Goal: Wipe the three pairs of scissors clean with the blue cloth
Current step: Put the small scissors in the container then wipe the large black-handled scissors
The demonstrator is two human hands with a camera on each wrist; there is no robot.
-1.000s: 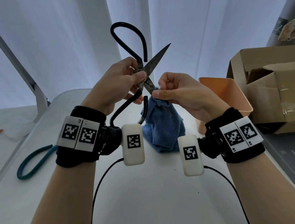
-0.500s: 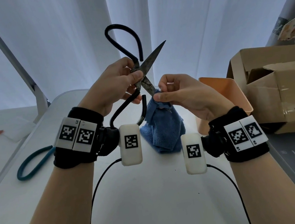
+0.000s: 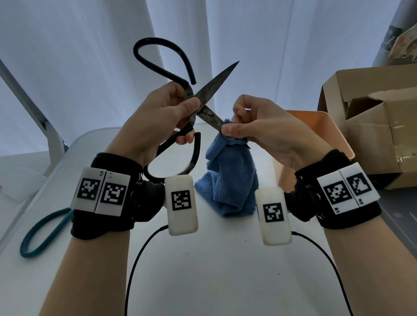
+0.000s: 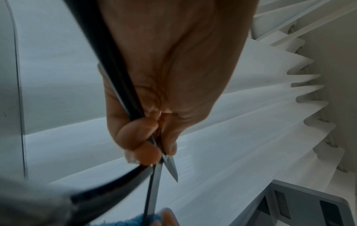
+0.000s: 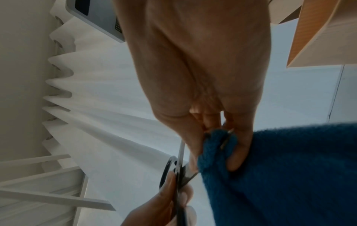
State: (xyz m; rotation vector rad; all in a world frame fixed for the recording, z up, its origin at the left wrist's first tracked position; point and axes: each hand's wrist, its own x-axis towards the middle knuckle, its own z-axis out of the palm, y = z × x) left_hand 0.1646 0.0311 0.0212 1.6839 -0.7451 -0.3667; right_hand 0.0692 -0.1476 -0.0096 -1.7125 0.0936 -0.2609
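- While the left hand (image 3: 163, 118) grips the black scissors (image 3: 196, 107) at the pivot above the table (image 3: 216, 275), the right hand (image 3: 253, 128) pinches the blue cloth (image 3: 228, 181) around one blade.
- Apparently mid-task: teal-handled scissors (image 3: 41, 236) wait on the table; a third pair is unseen.

You're gripping scissors (image 3: 197, 106): dull, tarnished metal blades, glossy black handles. You're pinching blue cloth (image 3: 227, 179): fuzzy matt terry. Cardboard box (image 3: 392, 122) sitting matt, creased.

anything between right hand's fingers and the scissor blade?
Yes, the blue cloth: the right hand pinches it around the lower blade of the black scissors. Clearest in the right wrist view.
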